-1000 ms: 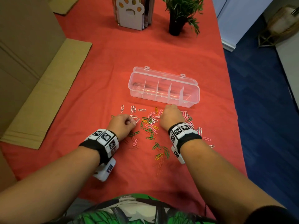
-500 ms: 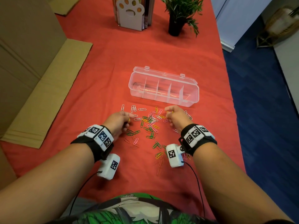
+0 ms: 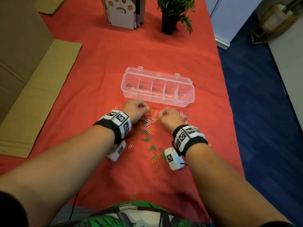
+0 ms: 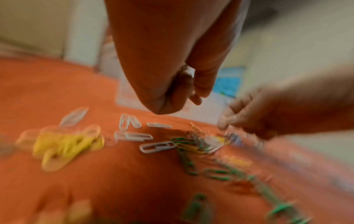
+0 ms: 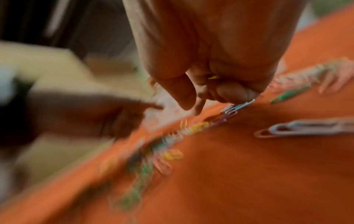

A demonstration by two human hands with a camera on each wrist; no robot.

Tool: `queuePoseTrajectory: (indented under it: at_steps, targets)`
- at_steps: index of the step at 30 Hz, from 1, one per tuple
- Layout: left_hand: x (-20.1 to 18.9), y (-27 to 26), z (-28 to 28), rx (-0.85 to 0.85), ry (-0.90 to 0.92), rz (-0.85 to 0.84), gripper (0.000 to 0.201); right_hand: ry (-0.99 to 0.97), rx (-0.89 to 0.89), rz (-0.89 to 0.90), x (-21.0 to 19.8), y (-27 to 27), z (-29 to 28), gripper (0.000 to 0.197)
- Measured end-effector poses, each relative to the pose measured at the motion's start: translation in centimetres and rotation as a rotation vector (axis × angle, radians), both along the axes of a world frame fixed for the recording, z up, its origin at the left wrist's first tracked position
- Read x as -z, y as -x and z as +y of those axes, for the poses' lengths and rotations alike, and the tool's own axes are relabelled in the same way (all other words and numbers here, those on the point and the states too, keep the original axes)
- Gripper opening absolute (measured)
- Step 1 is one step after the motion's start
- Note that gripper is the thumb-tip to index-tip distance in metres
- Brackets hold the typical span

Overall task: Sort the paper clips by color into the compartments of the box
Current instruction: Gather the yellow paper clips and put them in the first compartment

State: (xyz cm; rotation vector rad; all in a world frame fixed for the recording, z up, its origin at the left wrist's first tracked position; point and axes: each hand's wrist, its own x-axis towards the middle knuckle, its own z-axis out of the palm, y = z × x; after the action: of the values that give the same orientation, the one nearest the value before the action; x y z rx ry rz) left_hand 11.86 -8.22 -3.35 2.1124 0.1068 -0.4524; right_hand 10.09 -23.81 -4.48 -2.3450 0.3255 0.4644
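Observation:
A clear plastic box (image 3: 147, 98) with several empty compartments lies open on the red cloth. Just in front of it sits a scattered pile of paper clips (image 3: 148, 126) in white, yellow, green and pink. My left hand (image 3: 144, 107) hovers at the pile's far left edge, fingers curled; the left wrist view shows this left hand (image 4: 193, 97) holding a pale clip (image 4: 186, 71) in its palm. My right hand (image 3: 161, 114) is curled at the pile's far right. In the right wrist view the right hand (image 5: 193, 104) encloses a yellow clip (image 5: 213, 77), knuckles touching a white clip (image 5: 238, 106).
Flattened cardboard (image 3: 41, 89) covers the table's left side. A paw-shaped holder (image 3: 121, 12) and a potted plant (image 3: 168, 25) stand at the back. The table's right edge (image 3: 229, 112) drops to blue floor. White clips (image 4: 134, 136) and yellow clips (image 4: 67, 142) lie near my left hand.
My left hand has moved forward and to the right, closer to the box and to my right hand. The right hand has stayed over the pile's right side.

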Motion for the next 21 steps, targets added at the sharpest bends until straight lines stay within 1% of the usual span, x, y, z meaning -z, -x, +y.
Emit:
queuePoseTrajectory:
  at_steps: [1,2,4,6,8,10,11,12,14,15,16,17,18,20,21]
  targets:
    - [0.3,-0.3,-0.4,0.105,-0.116,-0.085,0.016,0.112,-0.08,-0.047,0.3,0.2,0.2,0.011]
    - [0.7,-0.7,-0.7,0.215,-0.212,-0.15,0.024,0.183,-0.146,-0.07,0.7,0.4,0.4,0.014]
    - [1.2,-1.2,-1.2,0.4,-0.346,-0.242,0.036,0.274,-0.251,-0.108,1.4,0.9,0.5,0.022]
    - [1.5,-1.6,-1.5,0.517,-0.451,-0.274,0.037,0.324,-0.327,-0.165,1.7,1.5,0.4,0.025]
    - [1.6,-1.7,-1.4,0.542,-0.537,-0.275,0.029,0.366,-0.37,-0.214,1.8,2.2,0.1,0.023]
    - [1.6,-1.5,-1.2,0.512,-0.56,-0.29,0.022,0.409,-0.41,-0.212,1.9,2.8,-0.1,0.02]
    - [1.6,-1.3,-1.0,0.491,-0.557,-0.291,0.021,0.402,-0.418,-0.206,2.0,2.9,-0.3,0.017]
    - [1.6,-1.3,-0.7,0.449,-0.539,-0.283,0.02,0.356,-0.403,-0.203,1.9,3.0,-0.4,0.014]
    - [1.5,-1.0,-0.1,0.282,-0.425,-0.24,0.016,0.193,-0.285,-0.187,1.3,2.9,-0.7,0.005]
    - [1.2,-1.0,0.2,0.183,-0.345,-0.181,0.014,0.1,-0.207,-0.149,1.1,2.7,-1.0,0.004]
    - [0.9,-0.9,0.4,0.096,-0.249,-0.083,0.013,0.005,-0.129,-0.095,0.7,2.5,-1.3,0.011]
    - [0.7,-0.8,0.8,0.005,-0.106,0.038,0.014,-0.09,-0.058,-0.043,0.4,2.4,-1.5,0.018]
    - [0.4,-0.6,1.1,-0.098,0.074,0.172,0.018,-0.181,0.008,-0.008,0.2,2.4,-1.7,0.021]
    - [-0.3,0.3,1.9,-0.31,0.407,0.4,0.022,-0.31,0.116,0.044,0.0,2.4,-1.7,0.019]
    - [-0.6,0.8,2.5,-0.355,0.519,0.484,0.02,-0.376,0.162,0.074,-0.1,2.5,-1.5,0.021]
